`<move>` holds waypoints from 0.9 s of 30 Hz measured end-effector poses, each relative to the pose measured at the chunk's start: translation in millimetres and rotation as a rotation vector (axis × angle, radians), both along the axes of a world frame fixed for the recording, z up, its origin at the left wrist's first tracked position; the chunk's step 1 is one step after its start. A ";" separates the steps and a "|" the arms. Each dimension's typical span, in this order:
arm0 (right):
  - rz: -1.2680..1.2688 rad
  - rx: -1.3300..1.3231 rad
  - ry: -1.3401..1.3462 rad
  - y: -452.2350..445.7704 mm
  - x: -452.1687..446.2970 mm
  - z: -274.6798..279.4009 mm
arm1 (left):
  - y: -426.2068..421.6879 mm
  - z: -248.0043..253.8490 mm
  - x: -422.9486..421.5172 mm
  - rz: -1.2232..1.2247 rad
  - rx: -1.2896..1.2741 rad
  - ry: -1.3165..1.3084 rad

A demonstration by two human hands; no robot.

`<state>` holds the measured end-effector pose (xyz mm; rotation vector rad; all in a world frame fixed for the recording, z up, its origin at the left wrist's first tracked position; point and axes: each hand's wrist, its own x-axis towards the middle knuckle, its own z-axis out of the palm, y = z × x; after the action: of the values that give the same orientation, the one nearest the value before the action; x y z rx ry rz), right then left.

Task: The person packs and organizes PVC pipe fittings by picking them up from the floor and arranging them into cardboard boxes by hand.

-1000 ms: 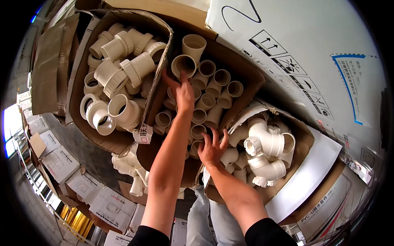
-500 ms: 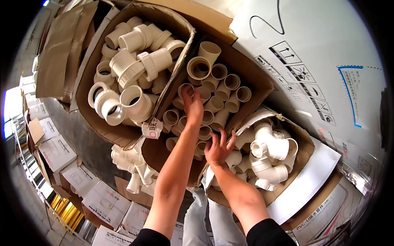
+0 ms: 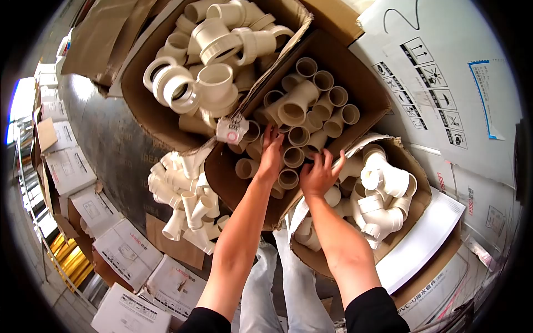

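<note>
My left hand (image 3: 270, 155) reaches into a deep cardboard box (image 3: 363, 94) of white plastic pipe fittings. Its fingers are stretched out and lie against the fittings, with no piece plainly gripped. Just beyond the fingertips rests a wider fitting (image 3: 292, 112), its mouth facing me. My right hand (image 3: 317, 176) is at the near right side of the same box, where it meets the neighbouring carton. Its fingers are spread and bent over fittings near an open pipe end (image 3: 293, 157). Some fingertips are partly hidden.
A carton of large couplings (image 3: 214, 83) stands at the upper left, and another of elbow traps (image 3: 383, 213) at the right. Loose tees (image 3: 189, 208) are heaped at lower left. White printed cartons (image 3: 127, 252) line the left; a tall white carton (image 3: 444, 33) stands at right.
The view has shifted. My left hand has drawn back toward me within the box, and the wider fitting lies lower and nearer. My right hand has moved slightly farther in.
</note>
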<state>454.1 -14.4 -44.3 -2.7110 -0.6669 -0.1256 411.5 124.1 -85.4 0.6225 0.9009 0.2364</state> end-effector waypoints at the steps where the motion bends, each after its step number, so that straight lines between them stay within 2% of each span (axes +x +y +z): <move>1: 0.006 -0.009 -0.002 -0.8 0.1 0.2 | 0.0 2.4 -6.3 -0.012 0.033 -0.015; 3: 0.014 -0.026 -0.014 -2.3 -0.8 0.0 | -3.5 12.0 -23.3 0.063 -0.026 -0.039; 5: 0.027 -0.022 -0.016 -3.7 -2.3 1.9 | -4.2 27.7 -46.6 -0.116 0.023 -0.035; 7: 0.050 -0.015 -0.023 -9.3 -3.3 -0.7 | -14.8 50.4 -73.1 -0.071 0.053 -0.019; 9: 0.082 -0.018 -0.051 -15.0 -2.7 -2.7 | -22.8 63.2 -108.6 -0.126 0.069 -0.092; 11: 0.037 -0.095 -0.023 -15.5 -3.8 -3.8 | -31.1 84.3 -145.3 -0.090 0.091 -0.039; 14: 0.047 -0.156 -0.052 -21.3 -5.3 -2.6 | -43.2 96.6 -208.1 -0.077 -0.076 -0.259; 17: 0.106 -0.173 -0.182 -30.7 -5.9 -13.2 | -53.5 101.3 -265.2 -0.127 -0.134 -0.256; 18: 0.099 -0.111 -0.142 -28.4 -12.8 -11.0 | -60.4 93.4 -285.0 -0.110 -0.165 -0.267; 19: 0.080 0.109 0.010 -21.0 -22.7 -1.4 | -65.5 88.7 -301.9 -0.099 -0.196 -0.244; 21: 0.122 0.388 0.135 -7.7 -65.7 20.9 | -78.5 72.1 -332.8 -0.017 -0.206 -0.171; 23: 0.311 0.472 0.113 1.9 -118.1 38.9 | -90.8 58.3 -358.9 0.089 -0.214 0.013; 27: 0.374 0.537 0.543 5.0 -219.1 32.4 | -126.5 6.9 -419.3 0.251 -0.209 0.486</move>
<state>235.0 -9.4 -12.0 -1.9411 -0.8079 0.4433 -7.8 -2.4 -78.5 0.3737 1.4559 0.2148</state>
